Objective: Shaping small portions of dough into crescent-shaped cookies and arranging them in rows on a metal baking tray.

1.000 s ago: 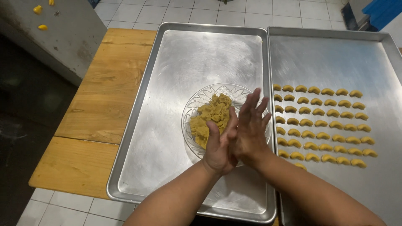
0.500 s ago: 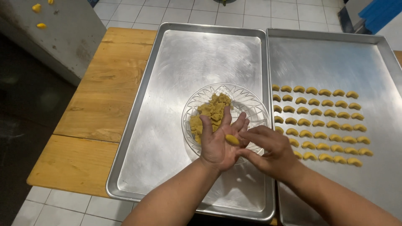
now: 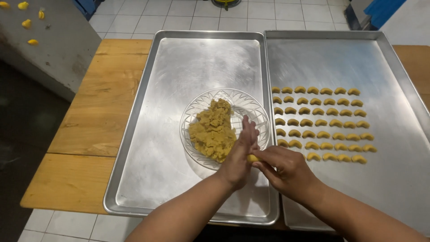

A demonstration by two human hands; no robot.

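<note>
My left hand (image 3: 240,154) is held edge-on over the near rim of a clear glass bowl (image 3: 251,106) that holds a lump of yellow-brown dough (image 3: 212,130). A small piece of dough (image 3: 253,158) sits between my left palm and the fingers of my right hand (image 3: 283,169), which pinch it. The bowl stands on the left metal tray (image 3: 179,67). On the right metal tray (image 3: 340,58), just right of my hands, lie several rows of small curved dough pieces (image 3: 320,122).
Both trays rest side by side on a wooden table (image 3: 85,130) above a white tiled floor. A grey slab (image 3: 49,40) at the upper left carries a few yellow bits. A blue object (image 3: 378,11) shows at the top right.
My hands were pressed flat together with the dough between the palms. They have parted; the small piece now lies exposed, pinched by my right fingers against my left palm.
</note>
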